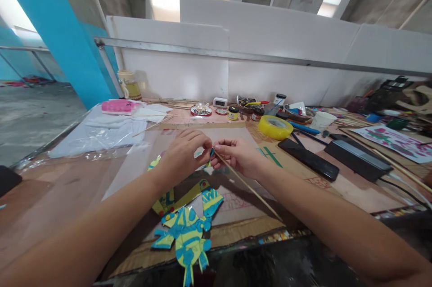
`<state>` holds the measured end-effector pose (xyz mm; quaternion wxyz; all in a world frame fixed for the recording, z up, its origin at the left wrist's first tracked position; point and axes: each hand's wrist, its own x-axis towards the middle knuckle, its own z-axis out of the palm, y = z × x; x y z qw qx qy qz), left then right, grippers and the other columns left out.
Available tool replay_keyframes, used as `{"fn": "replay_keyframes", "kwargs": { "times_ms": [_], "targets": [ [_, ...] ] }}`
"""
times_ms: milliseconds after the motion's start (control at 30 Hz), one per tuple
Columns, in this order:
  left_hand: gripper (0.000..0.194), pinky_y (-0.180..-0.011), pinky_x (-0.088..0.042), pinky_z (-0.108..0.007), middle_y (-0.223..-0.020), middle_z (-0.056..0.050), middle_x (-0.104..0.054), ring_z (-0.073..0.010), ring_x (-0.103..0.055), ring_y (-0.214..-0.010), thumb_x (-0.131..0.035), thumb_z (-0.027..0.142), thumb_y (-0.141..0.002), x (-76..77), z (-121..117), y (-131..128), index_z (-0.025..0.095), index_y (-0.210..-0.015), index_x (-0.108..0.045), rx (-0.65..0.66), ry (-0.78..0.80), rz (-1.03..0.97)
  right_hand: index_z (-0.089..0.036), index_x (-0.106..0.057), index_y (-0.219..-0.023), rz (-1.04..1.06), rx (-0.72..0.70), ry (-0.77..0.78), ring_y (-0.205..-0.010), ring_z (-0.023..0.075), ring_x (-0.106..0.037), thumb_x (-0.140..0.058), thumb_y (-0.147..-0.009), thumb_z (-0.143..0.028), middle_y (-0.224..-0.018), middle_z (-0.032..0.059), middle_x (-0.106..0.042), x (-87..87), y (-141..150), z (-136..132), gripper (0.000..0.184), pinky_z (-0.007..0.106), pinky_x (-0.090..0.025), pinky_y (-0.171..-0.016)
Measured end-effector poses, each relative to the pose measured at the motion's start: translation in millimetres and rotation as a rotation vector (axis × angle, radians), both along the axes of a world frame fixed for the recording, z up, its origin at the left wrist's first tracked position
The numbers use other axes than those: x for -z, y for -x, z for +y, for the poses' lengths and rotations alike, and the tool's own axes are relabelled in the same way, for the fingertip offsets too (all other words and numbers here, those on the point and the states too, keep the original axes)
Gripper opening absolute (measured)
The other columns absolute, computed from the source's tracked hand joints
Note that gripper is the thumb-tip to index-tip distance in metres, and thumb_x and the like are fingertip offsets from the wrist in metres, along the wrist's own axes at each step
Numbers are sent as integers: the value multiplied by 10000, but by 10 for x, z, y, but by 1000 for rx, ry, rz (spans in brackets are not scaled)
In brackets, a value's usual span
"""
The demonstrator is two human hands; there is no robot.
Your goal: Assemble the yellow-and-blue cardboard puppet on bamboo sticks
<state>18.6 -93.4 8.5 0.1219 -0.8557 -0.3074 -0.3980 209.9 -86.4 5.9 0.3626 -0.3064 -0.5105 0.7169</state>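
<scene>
My left hand (184, 154) is closed in a pinch on the top of a yellow and blue paper puppet (187, 233), which hangs down over the cardboard below. My right hand (236, 154) is closed on a thin wooden stick (249, 186) whose upper end meets the puppet's tip between both hands. The stick slants down to the right along my forearm. Both hands are held together above a clear plastic sheet (135, 161) on the table.
A yellow tape roll (275, 127) lies behind my right hand. Two black flat cases (312, 159) (357, 154) lie to the right. Small jars, a tin of beads (201, 109) and several sticks line the back wall. A pink box (119, 107) sits at back left.
</scene>
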Motion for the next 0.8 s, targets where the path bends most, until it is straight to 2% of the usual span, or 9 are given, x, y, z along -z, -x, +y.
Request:
{"fn": "replay_keyframes", "kwargs": {
  "times_ms": [400,600,800],
  "targets": [
    [83,-857,-424,-332,-837,-20,-675,-180,-575,-847,-552,172,-909,-25,-26,12,185,-832,-581,4,-110,113,-121,-660,-806,-27,-14,-23,-610,144,-684,-845,-677,-391,-697,58,-715,9,-6,-14,351,280,-581,-644],
    [105,-877,-425,-340,-829,-20,-679,-183,-574,-843,-529,191,-925,-43,-46,24,188,-837,-586,-4,-129,148,-131,-658,-766,-38,-7,-48,-582,137,-680,-850,-653,-405,-667,40,-711,-22,8,-36,353,261,-572,-615],
    [118,-905,-422,-343,-797,-8,-674,-160,-581,-790,-515,171,-919,-26,-30,25,195,-822,-577,11,-120,187,-131,-649,-774,-76,4,-49,-609,140,-683,-832,-687,-370,-671,43,-705,-6,10,-36,313,259,-570,-611]
  ]
}}
